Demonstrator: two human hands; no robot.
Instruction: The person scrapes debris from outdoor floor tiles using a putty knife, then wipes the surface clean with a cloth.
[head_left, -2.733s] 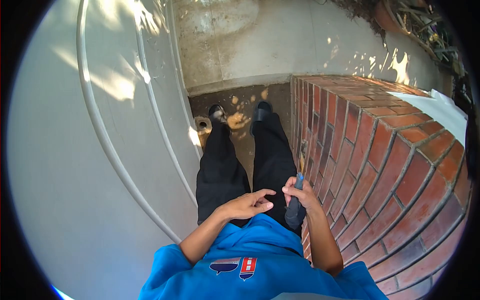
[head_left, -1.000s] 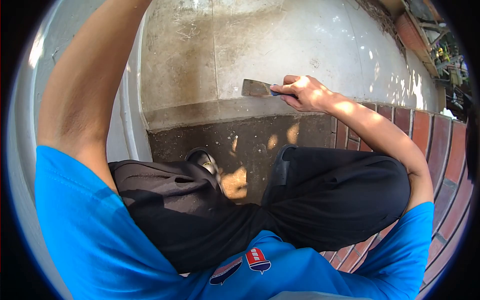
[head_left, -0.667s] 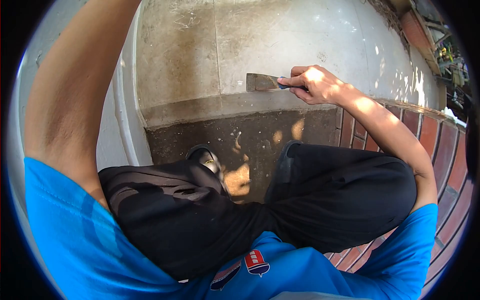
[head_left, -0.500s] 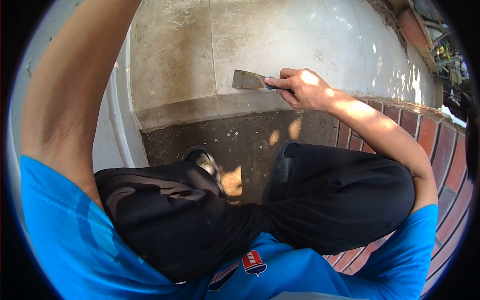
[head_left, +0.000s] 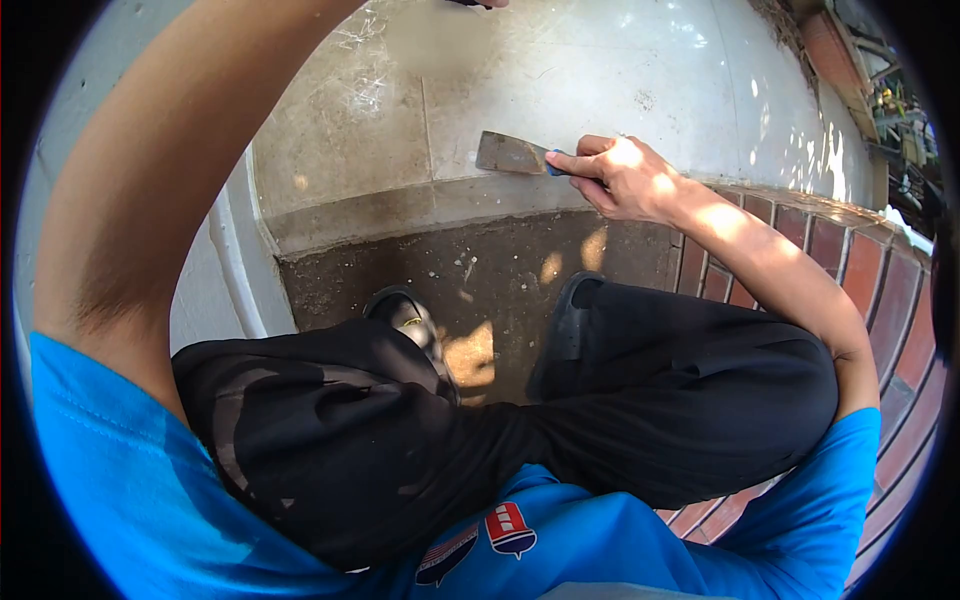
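Observation:
My right hand (head_left: 625,178) is closed around the blue handle of a scraper (head_left: 512,153), forefinger stretched along it toward the blade. The wide metal blade is stained and points left, close over the pale slab surface (head_left: 590,95) near its front edge. My left arm (head_left: 150,150) reaches up and forward along the left side. Only a sliver of my left hand (head_left: 492,3) shows at the top edge, beside a small dark object, and most of its fingers are out of frame.
Both shoes (head_left: 408,318) rest on a dark, speckled floor strip (head_left: 470,262) below the slab. A white frame (head_left: 235,260) runs along the left. Red brick tiles (head_left: 865,275) curve along the right, with clutter (head_left: 890,110) farther back.
My right hand and the scraper have shifted slightly right. My left arm has swung right at the top, and a bit of the left hand now shows at the upper edge.

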